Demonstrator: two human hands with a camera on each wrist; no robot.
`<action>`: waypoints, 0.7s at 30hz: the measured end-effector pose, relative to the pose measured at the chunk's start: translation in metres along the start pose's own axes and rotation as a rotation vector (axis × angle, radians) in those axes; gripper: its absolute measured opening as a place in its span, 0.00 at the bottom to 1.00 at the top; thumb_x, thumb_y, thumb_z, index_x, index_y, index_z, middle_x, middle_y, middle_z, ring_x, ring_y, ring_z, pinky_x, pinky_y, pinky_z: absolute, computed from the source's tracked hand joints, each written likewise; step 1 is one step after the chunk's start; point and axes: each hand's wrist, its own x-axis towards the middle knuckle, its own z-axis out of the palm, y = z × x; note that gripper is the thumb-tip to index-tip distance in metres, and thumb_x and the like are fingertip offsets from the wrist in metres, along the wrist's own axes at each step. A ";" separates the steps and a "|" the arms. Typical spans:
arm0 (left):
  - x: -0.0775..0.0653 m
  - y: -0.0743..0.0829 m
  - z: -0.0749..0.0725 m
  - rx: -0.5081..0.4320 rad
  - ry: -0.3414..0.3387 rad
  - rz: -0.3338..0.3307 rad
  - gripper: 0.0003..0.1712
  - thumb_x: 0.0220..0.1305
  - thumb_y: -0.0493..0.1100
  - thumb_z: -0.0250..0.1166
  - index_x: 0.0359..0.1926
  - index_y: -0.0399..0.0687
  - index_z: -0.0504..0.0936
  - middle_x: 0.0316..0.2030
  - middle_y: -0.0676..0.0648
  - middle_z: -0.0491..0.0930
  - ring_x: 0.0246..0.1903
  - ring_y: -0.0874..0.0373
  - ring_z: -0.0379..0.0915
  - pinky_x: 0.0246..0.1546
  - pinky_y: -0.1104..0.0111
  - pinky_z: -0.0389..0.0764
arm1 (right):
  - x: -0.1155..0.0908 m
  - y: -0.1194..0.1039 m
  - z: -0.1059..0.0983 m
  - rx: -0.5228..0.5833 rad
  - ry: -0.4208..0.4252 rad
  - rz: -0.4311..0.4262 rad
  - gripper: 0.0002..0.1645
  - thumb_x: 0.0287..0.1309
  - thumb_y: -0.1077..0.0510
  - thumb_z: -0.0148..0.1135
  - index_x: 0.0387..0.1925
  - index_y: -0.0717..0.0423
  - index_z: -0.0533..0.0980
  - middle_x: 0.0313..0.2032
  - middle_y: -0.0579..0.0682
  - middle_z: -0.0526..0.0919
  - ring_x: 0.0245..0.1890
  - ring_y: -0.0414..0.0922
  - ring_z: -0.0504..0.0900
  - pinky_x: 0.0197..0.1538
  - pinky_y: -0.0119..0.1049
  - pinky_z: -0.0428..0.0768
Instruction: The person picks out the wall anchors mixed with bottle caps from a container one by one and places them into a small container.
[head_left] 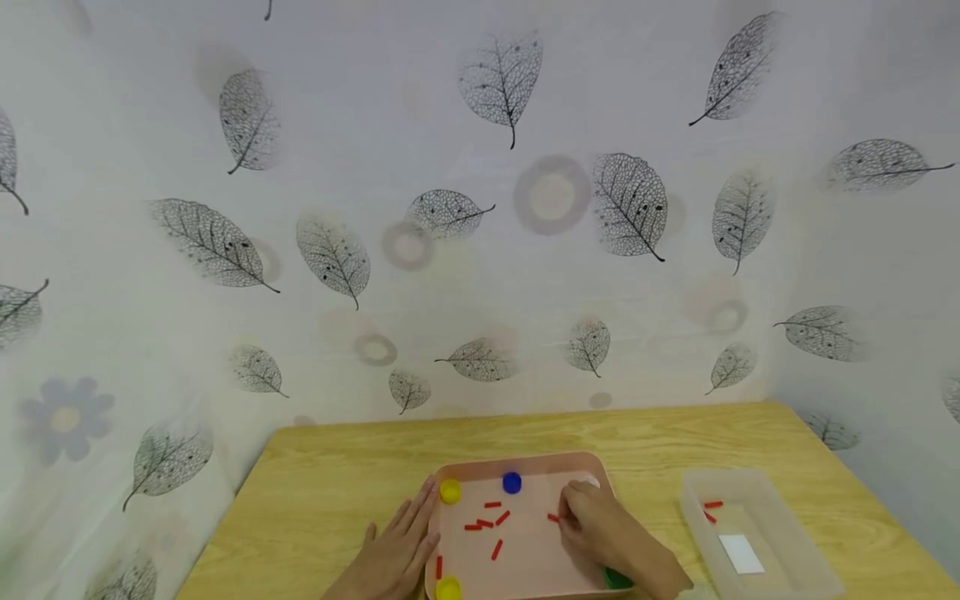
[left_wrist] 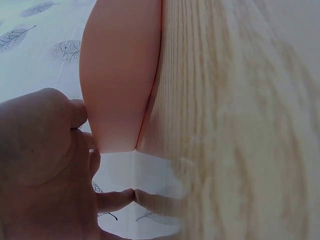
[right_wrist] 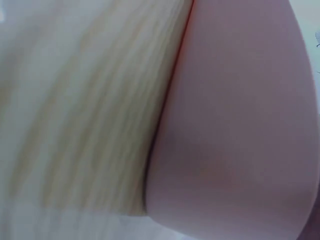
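Observation:
A pink tray (head_left: 525, 554) holds several short red sticks (head_left: 497, 550). Round caps sit along its sides: a yellow cap (head_left: 450, 491) at back left, another yellow cap (head_left: 448, 588) at front left, a blue cap (head_left: 512, 482) at the back. A green cap (head_left: 617, 578) at front right is partly covered by the right arm; a white round piece (head_left: 592, 480) shows behind the right hand. My left hand (head_left: 397, 546) rests along the tray's left wall, fingers extended. Over the tray's right part, my right hand (head_left: 596, 525), fingers curled, pinches a red stick (head_left: 553, 517), its far end hidden.
On the right stands a translucent box (head_left: 810, 554) containing red sticks (head_left: 712, 504) and a white card (head_left: 741, 554). Tray and box are on a wood-grain table (head_left: 337, 467). A leaf-patterned wall covering (head_left: 480, 292) rises behind the table.

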 end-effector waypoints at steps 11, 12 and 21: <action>-0.001 0.001 0.000 -0.015 0.013 0.007 0.38 0.70 0.68 0.29 0.75 0.62 0.36 0.74 0.57 0.37 0.69 0.42 0.48 0.49 0.24 0.47 | -0.011 -0.007 -0.002 0.024 0.069 0.004 0.08 0.54 0.59 0.65 0.25 0.49 0.73 0.22 0.36 0.67 0.25 0.32 0.64 0.28 0.26 0.70; -0.001 0.002 0.000 -0.019 0.011 0.007 0.38 0.70 0.68 0.29 0.75 0.62 0.36 0.74 0.57 0.37 0.69 0.42 0.48 0.49 0.24 0.46 | -0.012 -0.008 -0.003 0.025 0.076 0.003 0.08 0.53 0.60 0.65 0.25 0.49 0.73 0.23 0.36 0.67 0.26 0.32 0.64 0.28 0.26 0.70; -0.003 0.002 -0.002 -0.018 0.007 0.007 0.38 0.70 0.69 0.29 0.75 0.62 0.36 0.74 0.56 0.37 0.69 0.42 0.48 0.49 0.24 0.47 | -0.020 -0.012 -0.007 0.026 0.198 -0.055 0.10 0.48 0.63 0.65 0.24 0.48 0.72 0.23 0.34 0.66 0.24 0.30 0.63 0.26 0.24 0.69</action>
